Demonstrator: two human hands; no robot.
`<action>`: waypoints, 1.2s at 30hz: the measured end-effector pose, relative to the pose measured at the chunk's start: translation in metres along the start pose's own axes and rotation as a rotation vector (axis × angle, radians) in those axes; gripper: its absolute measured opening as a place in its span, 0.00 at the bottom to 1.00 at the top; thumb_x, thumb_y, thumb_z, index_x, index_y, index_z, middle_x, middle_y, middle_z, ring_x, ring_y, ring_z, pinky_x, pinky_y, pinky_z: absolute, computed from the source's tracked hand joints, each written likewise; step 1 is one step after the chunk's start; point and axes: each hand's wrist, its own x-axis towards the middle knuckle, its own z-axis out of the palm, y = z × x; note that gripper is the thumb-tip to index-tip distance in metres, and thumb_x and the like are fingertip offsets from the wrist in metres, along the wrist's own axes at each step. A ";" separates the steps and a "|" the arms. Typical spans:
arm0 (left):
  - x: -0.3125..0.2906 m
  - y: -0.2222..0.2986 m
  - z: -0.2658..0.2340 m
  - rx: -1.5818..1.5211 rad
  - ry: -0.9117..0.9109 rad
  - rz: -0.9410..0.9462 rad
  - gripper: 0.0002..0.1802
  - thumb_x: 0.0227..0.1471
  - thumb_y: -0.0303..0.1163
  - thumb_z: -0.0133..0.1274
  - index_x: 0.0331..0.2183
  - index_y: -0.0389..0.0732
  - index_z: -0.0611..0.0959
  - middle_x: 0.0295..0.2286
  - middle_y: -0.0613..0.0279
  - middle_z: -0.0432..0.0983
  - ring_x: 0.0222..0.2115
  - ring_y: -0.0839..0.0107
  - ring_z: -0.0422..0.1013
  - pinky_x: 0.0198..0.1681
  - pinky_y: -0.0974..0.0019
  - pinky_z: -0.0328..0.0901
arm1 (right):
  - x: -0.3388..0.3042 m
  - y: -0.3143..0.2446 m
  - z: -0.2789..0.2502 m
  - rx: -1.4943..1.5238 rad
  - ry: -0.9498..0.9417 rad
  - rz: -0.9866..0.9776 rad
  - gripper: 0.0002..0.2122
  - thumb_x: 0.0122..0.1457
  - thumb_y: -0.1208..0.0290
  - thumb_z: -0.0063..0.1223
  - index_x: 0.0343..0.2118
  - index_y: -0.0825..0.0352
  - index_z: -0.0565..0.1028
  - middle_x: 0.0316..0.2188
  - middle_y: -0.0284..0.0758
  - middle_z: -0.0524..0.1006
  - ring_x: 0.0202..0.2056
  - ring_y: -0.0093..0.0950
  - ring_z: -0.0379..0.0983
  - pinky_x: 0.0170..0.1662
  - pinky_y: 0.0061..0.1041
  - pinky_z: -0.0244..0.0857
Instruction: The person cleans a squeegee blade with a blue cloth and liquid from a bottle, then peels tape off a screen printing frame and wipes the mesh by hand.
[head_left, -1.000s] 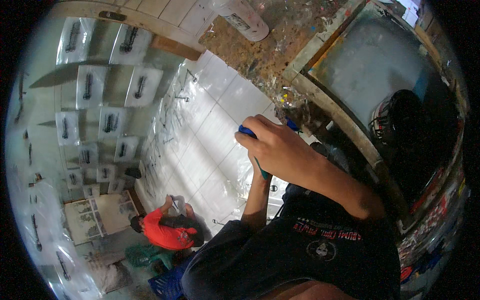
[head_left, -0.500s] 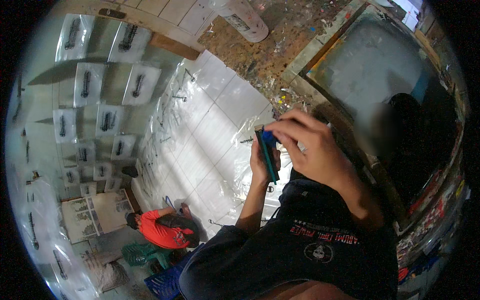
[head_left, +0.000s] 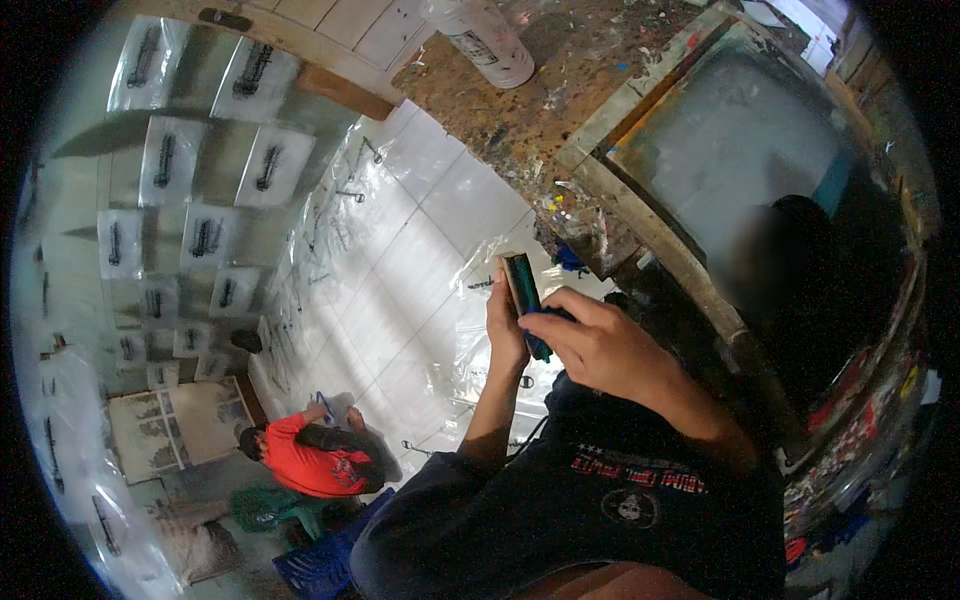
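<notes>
Left of the grey framed panel [head_left: 720,140], the left hand [head_left: 506,335] clasps a tilted, green-edged dark block [head_left: 523,287], seemingly steadying it against the right hand [head_left: 602,348], whose bunched fingers appear to pinch a blue rag [head_left: 557,313] at its right side.

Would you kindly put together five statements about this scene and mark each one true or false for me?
1. The left hand holds a narrow block with a green side. True.
2. The right hand is far from the block. False: the right hand is close by, its fingertips at the block.
3. The co-worker at lower left wears a red top. True.
4. The plastic container is on the white tiles. False: the plastic container is on the stained brown surface.
5. White sheets with dark prints show at the left. True.
</notes>
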 end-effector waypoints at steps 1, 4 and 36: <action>0.000 0.001 -0.002 0.020 -0.010 -0.007 0.26 0.62 0.52 0.36 0.42 0.38 0.75 0.33 0.64 0.72 0.32 0.75 0.69 0.37 0.71 0.65 | -0.002 0.000 0.001 -0.026 0.009 -0.046 0.13 0.50 0.81 0.53 0.41 0.69 0.76 0.35 0.41 0.73 0.34 0.37 0.75 0.36 0.31 0.70; -0.003 0.006 -0.006 0.128 -0.043 0.092 0.26 0.62 0.51 0.35 0.42 0.37 0.75 0.32 0.63 0.72 0.31 0.75 0.69 0.35 0.71 0.65 | -0.008 0.004 -0.002 0.023 -0.107 0.003 0.13 0.51 0.81 0.53 0.41 0.68 0.76 0.35 0.41 0.74 0.35 0.36 0.76 0.37 0.31 0.70; -0.023 0.063 0.013 0.739 0.109 0.449 0.21 0.61 0.44 0.44 0.29 0.33 0.70 0.14 0.53 0.66 0.17 0.74 0.61 0.19 0.63 0.55 | 0.026 0.015 -0.009 -0.059 0.354 0.029 0.06 0.49 0.81 0.60 0.32 0.71 0.79 0.30 0.40 0.78 0.31 0.32 0.77 0.35 0.26 0.70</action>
